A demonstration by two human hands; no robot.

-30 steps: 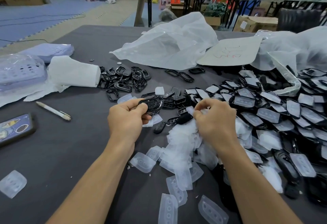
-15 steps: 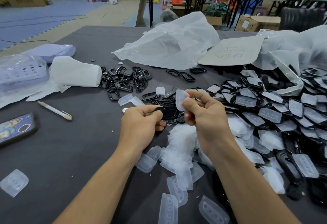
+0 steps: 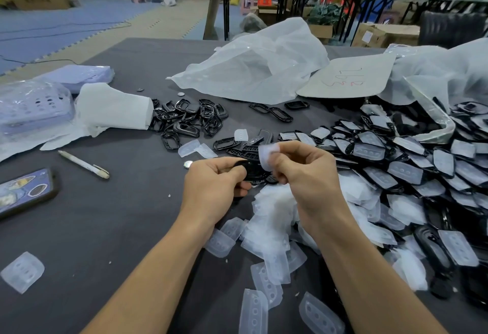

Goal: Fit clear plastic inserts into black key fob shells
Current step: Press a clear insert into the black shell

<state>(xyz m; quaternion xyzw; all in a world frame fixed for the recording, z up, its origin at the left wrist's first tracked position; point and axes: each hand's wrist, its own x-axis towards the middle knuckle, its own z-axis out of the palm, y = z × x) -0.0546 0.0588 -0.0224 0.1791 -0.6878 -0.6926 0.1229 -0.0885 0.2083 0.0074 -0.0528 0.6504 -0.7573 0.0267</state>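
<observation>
Room: bare table (image 3: 111, 217) on my left, piles (image 3: 401, 175) crowd the right.
Left hand (image 3: 211, 191): grips black shell (image 3: 254, 171).
Right hand (image 3: 309, 180): pinches clear insert (image 3: 266, 155), standing upright.

On the dark grey desk (image 3: 105, 228), a white pen (image 3: 83, 164) lies near a phone (image 3: 25, 191) at the left edge. Farther back sit a folded white paper wad (image 3: 113, 106) and a wrapped lavender basket (image 3: 31, 106). A crumpled plastic bag (image 3: 258, 67) lies just beside a cardboard sheet (image 3: 348, 78) marked in red
</observation>
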